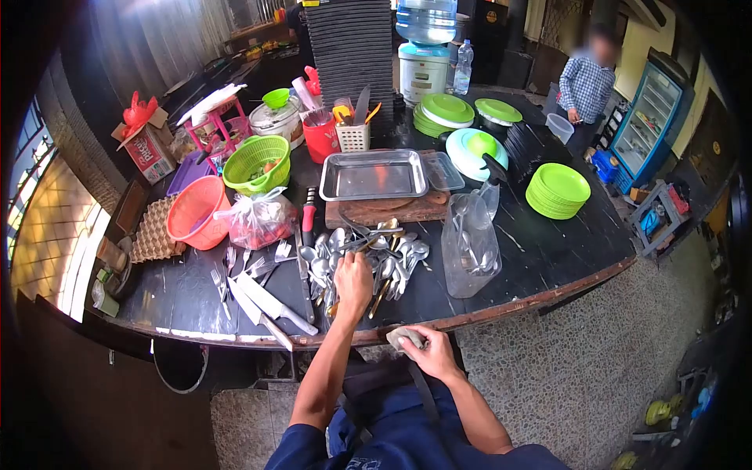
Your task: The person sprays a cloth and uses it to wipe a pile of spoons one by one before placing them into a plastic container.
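Observation:
My left hand reaches into a pile of spoons on the black table; its fingers are bent down, and whatever they pinch is too small to name. My right hand holds a crumpled grey cloth by the table's front edge. Left of the pile lie two white-bladed knives, several forks and a long knife with a red and black handle. To the right, a clear plastic container holds some spoons.
Behind the pile, a metal tray rests on a wooden board. Red and green baskets are at the left, green plates at the right. A person stands beyond the table, near a fridge.

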`<state>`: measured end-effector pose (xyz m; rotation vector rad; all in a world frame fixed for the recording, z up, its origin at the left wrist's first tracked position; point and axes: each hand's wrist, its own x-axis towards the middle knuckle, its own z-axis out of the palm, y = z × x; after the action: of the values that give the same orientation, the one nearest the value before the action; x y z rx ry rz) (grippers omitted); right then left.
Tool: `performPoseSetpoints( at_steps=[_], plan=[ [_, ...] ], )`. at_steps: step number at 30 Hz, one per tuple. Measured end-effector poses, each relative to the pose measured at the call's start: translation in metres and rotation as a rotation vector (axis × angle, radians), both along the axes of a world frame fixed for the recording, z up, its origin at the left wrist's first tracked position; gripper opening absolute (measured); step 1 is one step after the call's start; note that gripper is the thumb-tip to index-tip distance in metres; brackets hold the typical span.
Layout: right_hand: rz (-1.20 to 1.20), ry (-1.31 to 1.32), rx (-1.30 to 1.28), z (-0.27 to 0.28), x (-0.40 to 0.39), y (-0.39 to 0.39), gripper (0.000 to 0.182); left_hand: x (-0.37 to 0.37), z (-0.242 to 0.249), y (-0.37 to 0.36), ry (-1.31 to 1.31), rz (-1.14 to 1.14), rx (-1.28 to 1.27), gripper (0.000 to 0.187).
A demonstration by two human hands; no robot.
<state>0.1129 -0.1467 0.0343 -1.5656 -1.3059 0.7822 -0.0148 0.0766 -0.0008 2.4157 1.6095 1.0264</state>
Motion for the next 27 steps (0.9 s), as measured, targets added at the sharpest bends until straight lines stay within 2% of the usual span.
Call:
performPoseSetpoints(
  at_steps=[5,7,9,11,12,13,15,16,18,19,21,22,23,26,27],
  plan=[
    [0.001,0.009,0.002,-0.002,0.002,0.001,0.03,-0.014,0.011,0.013,-0.108,0.08,0.064,0.01],
    [0.008,0.038,-0.023,-0.002,0.003,0.002,0.03,-0.021,0.025,0.015,-0.405,0.029,-0.044,0.01],
    [-0.002,0.1,0.0,-0.019,0.006,0.007,0.03,-0.025,0.028,0.017,-0.414,0.007,-0.018,0.01],
    [-0.035,0.181,0.001,-0.019,0.01,0.013,0.03,-0.025,0.046,0.004,-0.756,-0.064,-0.313,0.012],
    [-0.065,0.22,0.02,-0.013,0.012,0.018,0.029,-0.027,0.038,0.005,-0.766,-0.1,-0.308,0.015],
    [-0.097,0.259,0.037,-0.005,0.012,0.025,0.028,-0.028,0.052,-0.007,-0.859,-0.16,-0.405,0.014],
    [-0.205,0.181,0.165,0.011,0.012,0.038,0.025,-0.021,0.053,-0.025,-1.088,-0.178,-0.569,0.014],
    [-0.245,0.027,0.253,0.026,0.011,0.044,0.026,-0.017,0.049,-0.034,-1.036,-0.198,-0.547,0.015],
    [-0.282,-0.245,0.438,0.052,0.009,0.055,0.033,-0.009,0.046,-0.056,-1.039,-0.263,-0.675,0.022],
    [-0.275,-0.245,0.442,0.06,0.009,0.059,0.033,-0.004,0.049,-0.067,-1.035,-0.29,-0.744,0.024],
    [-0.091,-0.629,0.582,0.071,0.01,0.063,0.044,0.001,0.056,-0.087,-1.018,-0.383,-0.906,0.031],
    [-0.024,-0.744,0.53,0.059,0.012,0.067,0.051,0.002,0.07,-0.098,-1.136,-0.432,-0.998,0.034],
    [-0.013,-0.796,0.54,0.049,0.014,0.071,0.05,0.003,0.083,-0.107,-1.192,-0.375,-1.035,0.036],
    [-0.001,-0.831,0.603,0.03,0.024,0.076,0.047,0.0,0.07,-0.108,-1.177,-0.45,-1.038,0.038],
    [0.001,-0.863,0.625,0.029,0.026,0.078,0.047,-0.001,0.064,-0.11,-1.089,-0.421,-1.016,0.039]
  ],
)
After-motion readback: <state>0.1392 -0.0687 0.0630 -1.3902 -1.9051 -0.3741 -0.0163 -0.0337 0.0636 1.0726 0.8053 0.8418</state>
